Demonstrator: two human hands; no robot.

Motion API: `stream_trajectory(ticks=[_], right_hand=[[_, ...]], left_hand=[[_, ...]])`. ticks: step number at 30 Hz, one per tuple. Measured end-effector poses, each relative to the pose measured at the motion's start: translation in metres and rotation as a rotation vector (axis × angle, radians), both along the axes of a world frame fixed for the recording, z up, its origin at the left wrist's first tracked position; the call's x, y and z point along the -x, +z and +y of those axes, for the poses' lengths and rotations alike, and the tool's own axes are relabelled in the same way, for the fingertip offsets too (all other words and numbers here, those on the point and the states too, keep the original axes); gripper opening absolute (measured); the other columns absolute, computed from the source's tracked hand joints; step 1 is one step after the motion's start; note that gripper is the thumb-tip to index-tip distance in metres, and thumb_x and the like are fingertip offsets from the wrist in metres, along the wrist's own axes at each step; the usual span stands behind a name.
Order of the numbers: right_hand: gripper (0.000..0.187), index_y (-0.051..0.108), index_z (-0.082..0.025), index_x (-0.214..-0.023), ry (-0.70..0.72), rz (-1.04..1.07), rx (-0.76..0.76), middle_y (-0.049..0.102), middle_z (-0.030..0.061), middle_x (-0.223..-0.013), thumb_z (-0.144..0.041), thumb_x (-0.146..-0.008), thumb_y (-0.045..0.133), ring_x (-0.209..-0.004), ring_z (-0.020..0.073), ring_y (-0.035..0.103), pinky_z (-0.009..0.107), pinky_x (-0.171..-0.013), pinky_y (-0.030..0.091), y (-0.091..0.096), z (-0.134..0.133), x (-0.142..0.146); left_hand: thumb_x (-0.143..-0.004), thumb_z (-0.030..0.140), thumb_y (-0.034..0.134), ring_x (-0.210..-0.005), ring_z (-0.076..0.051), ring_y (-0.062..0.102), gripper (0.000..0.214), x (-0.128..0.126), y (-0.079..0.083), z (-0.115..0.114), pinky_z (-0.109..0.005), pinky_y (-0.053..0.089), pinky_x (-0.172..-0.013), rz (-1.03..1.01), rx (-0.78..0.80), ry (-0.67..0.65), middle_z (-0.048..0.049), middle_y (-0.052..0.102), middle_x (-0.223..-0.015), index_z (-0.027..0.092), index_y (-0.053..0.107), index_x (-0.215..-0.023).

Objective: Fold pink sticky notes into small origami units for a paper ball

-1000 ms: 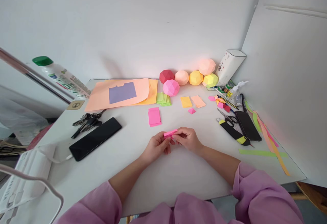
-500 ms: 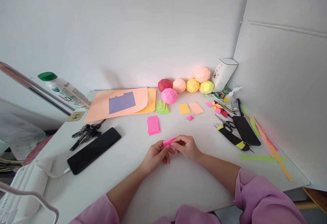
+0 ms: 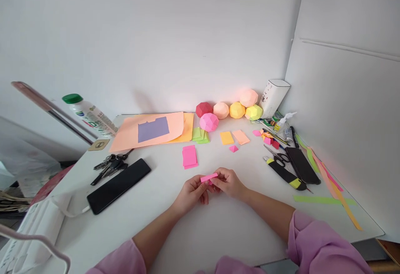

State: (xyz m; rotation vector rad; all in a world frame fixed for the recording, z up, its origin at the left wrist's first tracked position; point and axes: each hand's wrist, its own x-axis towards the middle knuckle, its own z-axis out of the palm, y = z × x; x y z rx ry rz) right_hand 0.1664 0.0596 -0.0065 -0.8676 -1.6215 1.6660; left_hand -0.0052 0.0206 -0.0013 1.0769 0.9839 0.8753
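A small folded piece of pink paper (image 3: 208,178) is pinched between both hands above the near middle of the table. My left hand (image 3: 190,192) grips its left end, and my right hand (image 3: 228,183) grips the right end; the fingers hide its lower part. Just beyond my left hand lies a stack of pink paper rectangles (image 3: 189,156). A small folded pink paper piece (image 3: 233,148) rests farther off, near an orange paper stack (image 3: 226,138) and a peach paper stack (image 3: 241,137). Green paper squares (image 3: 200,135) sit behind the pink stack.
Faceted paper balls (image 3: 209,122) line the wall. Scissors (image 3: 278,156), a utility knife (image 3: 285,174), a phone (image 3: 302,165) and paper strips (image 3: 325,200) lie right. Left are keys (image 3: 112,165), a black power bank (image 3: 118,185), a bottle (image 3: 90,116) and large paper sheets (image 3: 125,134).
The pink paper has turned in my fingers, so its narrow strip-like face shows more level. Both hands stay in nearly the same place. The whole view has shifted slightly.
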Motion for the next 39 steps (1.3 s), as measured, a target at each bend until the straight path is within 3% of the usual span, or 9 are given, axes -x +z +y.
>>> stream_trajectory(ticks=[22,32,39], right_hand=[[0.023,0.057,-0.015,-0.081,-0.008,-0.044,0.016,0.058,-0.0006,-0.063,-0.038,-0.081,0.060,-0.052,0.0099,0.054,0.023,-0.050,0.045,0.0007,0.0000,-0.0016],[0.024,0.057,-0.015,-0.079,-0.010,-0.048,0.036,0.058,-0.0012,-0.061,-0.039,-0.081,0.060,-0.052,0.0101,0.054,0.022,-0.049,0.044,0.0030,0.0007,-0.0007],[0.027,0.057,-0.015,-0.080,0.006,-0.046,0.039,0.059,-0.0008,-0.062,-0.041,-0.081,0.060,-0.053,0.0100,0.055,0.022,-0.050,0.045,-0.0002,0.0004,-0.0019]], left_hand=[[-0.082,0.046,0.055,-0.044,-0.010,0.055,0.031,0.0018,0.0011,-0.0011,-0.023,0.044,-0.046,0.044,0.037,-0.014,0.0000,0.063,-0.062,0.015,0.055,-0.082],[-0.084,0.048,0.050,-0.047,-0.011,0.057,0.035,0.0021,0.0019,-0.0013,-0.024,0.044,-0.048,0.059,0.027,-0.031,-0.0051,0.066,-0.072,0.014,0.056,-0.082],[-0.082,0.045,0.055,-0.046,-0.011,0.057,0.030,0.0032,0.0012,0.0000,-0.024,0.045,-0.047,0.083,0.041,-0.046,-0.0022,0.065,-0.066,0.015,0.056,-0.081]])
